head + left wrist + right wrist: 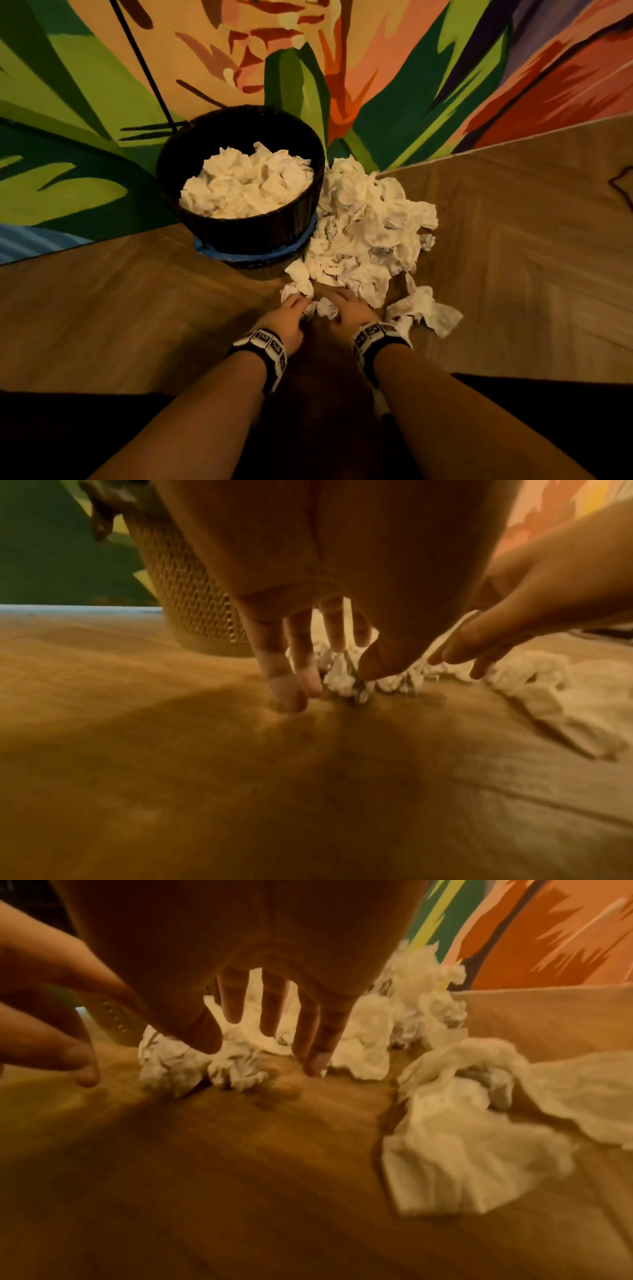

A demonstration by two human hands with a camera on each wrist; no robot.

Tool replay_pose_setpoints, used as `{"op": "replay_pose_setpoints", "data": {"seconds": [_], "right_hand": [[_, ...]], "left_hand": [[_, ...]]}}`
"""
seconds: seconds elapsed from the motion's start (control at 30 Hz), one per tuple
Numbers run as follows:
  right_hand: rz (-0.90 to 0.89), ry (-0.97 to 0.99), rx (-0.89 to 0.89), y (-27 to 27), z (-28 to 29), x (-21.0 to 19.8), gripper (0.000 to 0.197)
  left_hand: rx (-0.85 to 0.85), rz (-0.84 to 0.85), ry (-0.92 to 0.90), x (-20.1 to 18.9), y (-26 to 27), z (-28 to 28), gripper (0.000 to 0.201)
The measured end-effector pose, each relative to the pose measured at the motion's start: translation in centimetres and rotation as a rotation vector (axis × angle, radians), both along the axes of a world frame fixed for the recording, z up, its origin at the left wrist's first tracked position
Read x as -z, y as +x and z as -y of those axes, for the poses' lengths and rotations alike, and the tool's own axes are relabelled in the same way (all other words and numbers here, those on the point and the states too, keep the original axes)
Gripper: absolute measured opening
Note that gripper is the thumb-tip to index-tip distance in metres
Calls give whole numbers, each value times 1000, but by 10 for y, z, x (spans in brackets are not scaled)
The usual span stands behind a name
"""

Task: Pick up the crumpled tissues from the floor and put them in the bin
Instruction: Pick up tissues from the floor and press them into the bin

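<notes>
Head view: at left, the bin [239,226] is seen nearly filled with tissues [363,236]; many are left heaped on the floor [513,240] beside it. Left hand [286,317] and right hand [349,308], fingers spread, are cupped around one wad [325,307], not yet lifted.

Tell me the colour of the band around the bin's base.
Blue band on the dark woven bin, clearest in the head view.
</notes>
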State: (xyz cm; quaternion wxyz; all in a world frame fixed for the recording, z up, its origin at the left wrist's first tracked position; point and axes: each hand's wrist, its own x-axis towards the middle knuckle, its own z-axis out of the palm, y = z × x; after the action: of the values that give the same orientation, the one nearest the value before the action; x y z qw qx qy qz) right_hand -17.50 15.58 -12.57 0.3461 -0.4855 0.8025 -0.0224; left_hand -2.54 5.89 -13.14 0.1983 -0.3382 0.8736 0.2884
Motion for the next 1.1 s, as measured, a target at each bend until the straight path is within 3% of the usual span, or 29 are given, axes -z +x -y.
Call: {"op": "replay_pose_setpoints", "data": {"seconds": [0.1,0.2,0.33,0.37,0.47,0.57,0.67,0.77,0.9,1.0,1.1], "right_hand": [[-9,42,-10,16,1,15,66],[-60,105,3,23,2,22,61],[14,79,149,16,5,23,19],[29,67,196,15,5,24,18],[54,34,363,16,4,24,24],[24,13,393,18,1,25,26],[-204,-2,387,13,-5,22,42],[-427,62,498,0,-18,17,54],[-300,240,699,-13,-41,18,68],[-141,315,659,-14,-52,24,76],[-51,295,592,-14,-52,22,64]], "left_hand": [[30,52,-6,19,6,-6,76],[-6,76,1,32,7,-14,69],[-13,45,-38,38,0,-19,46],[-20,41,-21,38,-2,-19,41],[-120,-35,-35,32,-4,-16,28],[-308,-89,-157,26,-5,-8,41],[-407,-25,-183,24,-8,5,60],[-425,100,-141,24,-7,10,56],[-449,131,-63,25,3,4,68],[-459,159,-26,24,11,-1,78],[-477,198,0,16,15,-2,77]]}}
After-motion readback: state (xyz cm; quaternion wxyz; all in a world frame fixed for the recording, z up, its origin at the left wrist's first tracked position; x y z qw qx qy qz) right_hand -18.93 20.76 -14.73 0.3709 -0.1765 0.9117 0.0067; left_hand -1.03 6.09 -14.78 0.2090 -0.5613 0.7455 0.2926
